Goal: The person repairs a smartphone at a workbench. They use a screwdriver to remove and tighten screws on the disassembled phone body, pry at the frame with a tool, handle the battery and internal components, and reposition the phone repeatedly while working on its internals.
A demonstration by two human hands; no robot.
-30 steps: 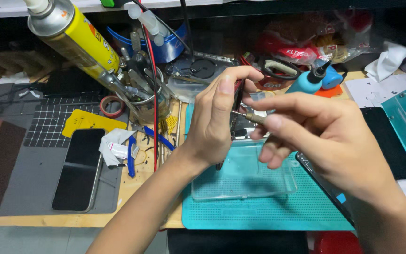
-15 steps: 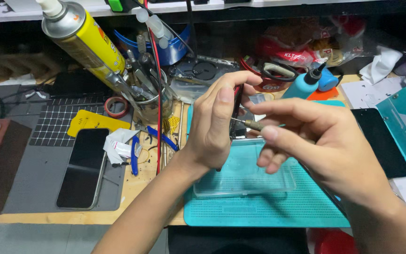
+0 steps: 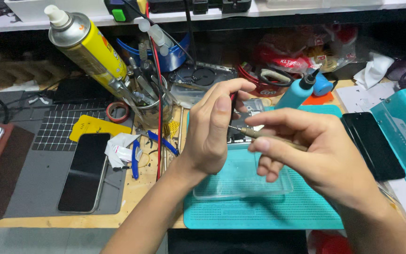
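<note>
My left hand [image 3: 214,129] is raised over the teal work mat [image 3: 264,214], its thumb and fingers pinched on a small dark part [image 3: 233,101] that is mostly hidden. My right hand [image 3: 316,157] holds a thin precision screwdriver [image 3: 259,135], with its fine tip pointing left at the pinched part. Under both hands a clear plastic case [image 3: 243,181] lies on the mat. Behind the fingers, a piece of opened phone hardware [image 3: 240,134] shows only in part.
A yellow spray can [image 3: 83,49] leans on a tool-filled cup [image 3: 153,106]. A dark phone [image 3: 84,171] lies on a grey mat at left, with tape [image 3: 117,112] and blue pliers [image 3: 135,160] nearby. A blue bottle [image 3: 297,91], black screen [image 3: 372,143] and teal case [image 3: 402,136] sit at right.
Both hands stay pinched together in the same hold. They sit a little lower and more central in the view, and the screwdriver tip rests closer to the part.
</note>
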